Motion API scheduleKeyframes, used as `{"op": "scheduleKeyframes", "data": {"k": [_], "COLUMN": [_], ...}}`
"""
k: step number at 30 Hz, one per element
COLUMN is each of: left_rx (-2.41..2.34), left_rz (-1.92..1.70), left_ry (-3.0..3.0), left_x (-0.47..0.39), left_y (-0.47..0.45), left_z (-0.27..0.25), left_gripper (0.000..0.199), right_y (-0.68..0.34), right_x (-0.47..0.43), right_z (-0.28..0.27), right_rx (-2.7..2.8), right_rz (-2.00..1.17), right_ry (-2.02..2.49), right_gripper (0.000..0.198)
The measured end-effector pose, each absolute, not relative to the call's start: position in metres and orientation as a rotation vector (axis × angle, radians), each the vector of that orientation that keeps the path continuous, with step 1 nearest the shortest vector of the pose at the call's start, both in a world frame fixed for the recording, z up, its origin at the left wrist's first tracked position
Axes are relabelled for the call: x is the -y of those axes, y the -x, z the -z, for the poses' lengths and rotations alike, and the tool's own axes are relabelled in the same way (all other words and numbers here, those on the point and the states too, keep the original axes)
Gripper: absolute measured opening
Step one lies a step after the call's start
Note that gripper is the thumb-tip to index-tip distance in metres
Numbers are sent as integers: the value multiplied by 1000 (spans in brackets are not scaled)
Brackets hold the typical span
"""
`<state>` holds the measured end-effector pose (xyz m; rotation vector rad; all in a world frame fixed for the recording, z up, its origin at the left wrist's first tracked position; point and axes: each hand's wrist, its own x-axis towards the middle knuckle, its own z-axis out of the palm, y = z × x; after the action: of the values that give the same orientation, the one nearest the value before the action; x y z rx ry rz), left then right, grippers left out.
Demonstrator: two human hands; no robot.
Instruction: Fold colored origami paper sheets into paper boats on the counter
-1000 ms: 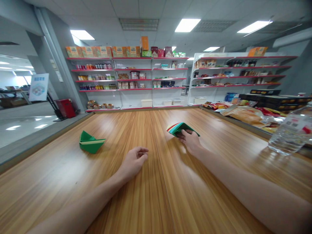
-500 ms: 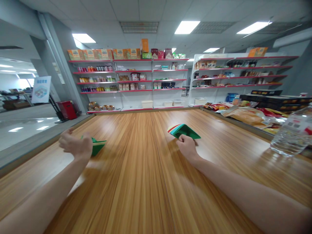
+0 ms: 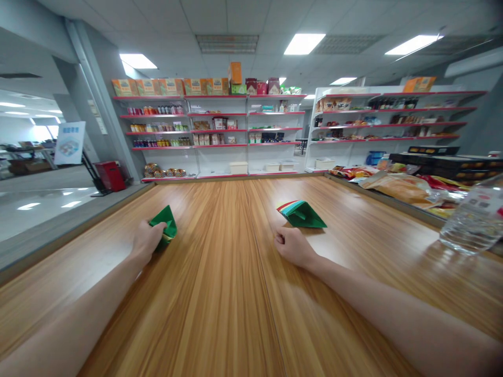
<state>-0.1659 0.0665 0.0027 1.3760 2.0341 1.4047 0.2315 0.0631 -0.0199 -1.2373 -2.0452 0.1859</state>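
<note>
At the left of the table my left hand (image 3: 147,240) is closed on a green folded paper piece (image 3: 168,215), thumb on its near face. The paper stands tilted, one corner pointing up, and a small yellowish patch shows low on it. Right of centre, my right hand (image 3: 295,247) is curled into a fist with nothing visible in it. Just beyond that fist a folded stack of coloured paper (image 3: 308,217) rests on the table. Its green face bends up toward me, and red, yellow, white and teal layers show along its left edge. The fist appears apart from the stack.
The wood-grain table (image 3: 220,293) has a raised rim. A clear plastic bottle (image 3: 469,225) stands at the right edge, near packaged snacks (image 3: 396,187) and black boxes (image 3: 448,166). Stocked shelves (image 3: 220,131) line the back; a sign (image 3: 69,142) stands at left.
My left hand has closed on the green folded paper, which now tilts upward. My right hand has drawn back slightly toward me and left, away from the coloured paper stack.
</note>
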Motion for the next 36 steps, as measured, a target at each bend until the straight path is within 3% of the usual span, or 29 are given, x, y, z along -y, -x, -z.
{"op": "scheduleKeyframes", "data": {"k": [6, 11, 17, 21, 36], "left_rx": [-1829, -1336, -796, -688, -820], "left_rz": [-1328, -1204, -1020, -992, -1107], "left_ry": [-1532, -1849, -1647, -1426, -1428], "left_x": [-59, -22, 22, 18, -2], "left_y": [110, 36, -7, -4, 10], "left_z": [0, -3, -14, -12, 1], "left_gripper": [39, 55, 56, 65, 57], "right_y": [-218, -196, -188, -187, -186], "right_x": [-46, -26, -18, -15, -20], "right_z": [13, 8, 4, 0, 9], "right_rx": [2049, 1998, 1939, 1880, 1873], "right_rz": [-353, -728, -957, -1064, -1283], "right_ry": [1177, 1065, 875, 814, 1032], "right_gripper": [6, 27, 21, 23, 38]}}
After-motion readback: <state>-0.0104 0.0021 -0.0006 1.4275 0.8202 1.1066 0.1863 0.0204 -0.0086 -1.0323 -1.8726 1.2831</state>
